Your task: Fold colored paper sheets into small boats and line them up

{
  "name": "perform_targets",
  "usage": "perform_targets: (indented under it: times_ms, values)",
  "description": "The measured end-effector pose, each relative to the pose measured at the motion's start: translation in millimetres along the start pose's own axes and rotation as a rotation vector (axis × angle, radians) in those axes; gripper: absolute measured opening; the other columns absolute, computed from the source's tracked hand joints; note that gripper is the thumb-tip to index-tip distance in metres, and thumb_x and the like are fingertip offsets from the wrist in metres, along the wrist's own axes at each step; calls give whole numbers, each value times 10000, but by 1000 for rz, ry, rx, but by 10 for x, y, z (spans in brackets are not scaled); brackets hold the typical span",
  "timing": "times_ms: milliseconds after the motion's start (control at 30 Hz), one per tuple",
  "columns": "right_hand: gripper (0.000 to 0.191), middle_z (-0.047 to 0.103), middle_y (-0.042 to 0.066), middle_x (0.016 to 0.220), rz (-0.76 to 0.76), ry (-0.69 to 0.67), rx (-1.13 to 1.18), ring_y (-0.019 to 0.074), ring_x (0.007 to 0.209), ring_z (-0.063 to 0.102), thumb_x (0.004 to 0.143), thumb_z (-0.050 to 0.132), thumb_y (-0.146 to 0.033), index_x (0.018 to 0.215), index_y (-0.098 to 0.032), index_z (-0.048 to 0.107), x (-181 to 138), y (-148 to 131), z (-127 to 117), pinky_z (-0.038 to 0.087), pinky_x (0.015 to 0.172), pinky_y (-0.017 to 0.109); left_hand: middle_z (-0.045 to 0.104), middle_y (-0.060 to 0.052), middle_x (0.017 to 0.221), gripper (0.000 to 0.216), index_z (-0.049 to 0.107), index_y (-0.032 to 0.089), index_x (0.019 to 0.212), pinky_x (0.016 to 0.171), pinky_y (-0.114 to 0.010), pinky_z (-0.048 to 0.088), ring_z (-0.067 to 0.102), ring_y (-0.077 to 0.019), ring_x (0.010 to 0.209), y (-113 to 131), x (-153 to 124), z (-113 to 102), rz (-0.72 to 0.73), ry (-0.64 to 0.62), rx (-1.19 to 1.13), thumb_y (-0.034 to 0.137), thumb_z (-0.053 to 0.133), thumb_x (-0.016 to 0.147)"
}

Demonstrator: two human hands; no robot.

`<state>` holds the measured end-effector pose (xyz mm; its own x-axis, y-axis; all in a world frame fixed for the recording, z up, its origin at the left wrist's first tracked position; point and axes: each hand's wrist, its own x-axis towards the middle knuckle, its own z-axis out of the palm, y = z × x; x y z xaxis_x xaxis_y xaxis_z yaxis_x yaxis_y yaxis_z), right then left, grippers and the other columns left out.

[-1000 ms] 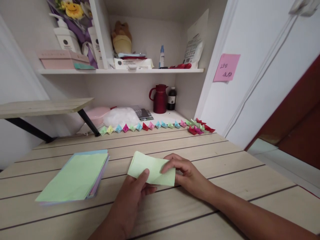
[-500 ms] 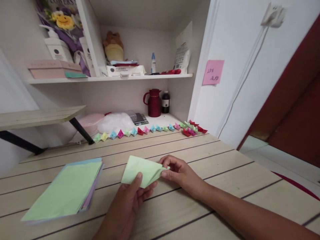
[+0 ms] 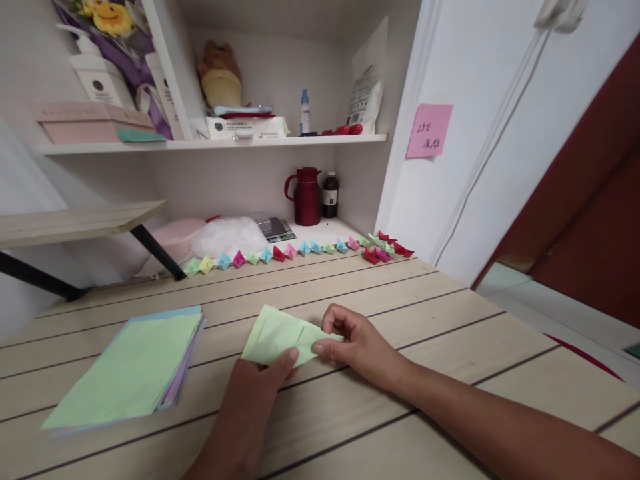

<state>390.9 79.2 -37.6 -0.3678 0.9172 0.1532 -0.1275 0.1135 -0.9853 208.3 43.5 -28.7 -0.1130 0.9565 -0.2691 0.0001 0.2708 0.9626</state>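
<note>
A folded sheet of light green paper (image 3: 274, 337) lies on the wooden desk (image 3: 410, 313) in front of me. My left hand (image 3: 260, 393) pinches its near edge, thumb on top. At the sheet's right end, my right hand (image 3: 353, 343) grips a folded-over corner between thumb and fingers. To the left lies a stack of coloured paper (image 3: 130, 370) with a green sheet on top.
A row of small folded paper boats (image 3: 295, 250) in several colours lines the desk's far edge. Behind it stand a red jug (image 3: 305, 197), a dark bottle (image 3: 329, 195) and a white plastic bag (image 3: 227, 235). A pink note (image 3: 429, 130) sticks on the wall.
The paper's right corner has been folded inward, so the rectangle now has a slanted right end. My right hand shifted left with the fold. The camera view shifted slightly.
</note>
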Motion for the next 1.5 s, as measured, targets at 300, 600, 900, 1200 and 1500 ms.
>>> perform_targets:
  times_ms: [300, 600, 900, 1200, 1500]
  values:
    - [337, 556, -12, 811, -14, -71, -162, 113, 729, 489, 667, 812, -314, 921, -183, 632, 17, -5, -89, 397, 673, 247, 661, -27, 584, 300, 690, 142, 666, 538, -275, 368, 572, -201, 579, 91, -128, 21, 99, 77, 390, 441, 712, 654]
    - [327, 566, -31, 664, 197, -50, 247, 91, 582, 491, 679, 801, -352, 794, -168, 556, -36, 2, 78, 394, 561, 218, 700, -23, 732, 247, 675, 173, 814, 659, -250, 465, 627, -170, 706, 28, -26, 57, 208, -116, -83, 297, 773, 625]
    - [258, 646, 1, 748, 161, -149, 336, 121, 686, 596, 706, 791, -255, 870, -163, 616, -60, 2, 151, 478, 701, 264, 687, -33, 629, 201, 711, 137, 714, 643, -265, 481, 600, -148, 607, -48, -10, 105, 170, -133, -273, 319, 762, 646]
    - [283, 667, 20, 788, 95, -7, 247, 161, 774, 614, 667, 811, -251, 904, -164, 681, -59, -23, 166, 489, 762, 308, 623, -5, 613, 221, 685, 152, 672, 573, -236, 428, 551, -137, 594, -74, -3, 81, 283, -83, -80, 364, 742, 650]
    - [35, 539, 39, 882, -426, 258, -309, 172, 840, 544, 751, 710, -190, 777, -213, 712, -69, -124, -12, 450, 729, 285, 693, -80, 748, 529, 682, 147, 764, 667, -312, 466, 608, -181, 645, 11, -59, 1, 77, -211, -148, 647, 511, 790]
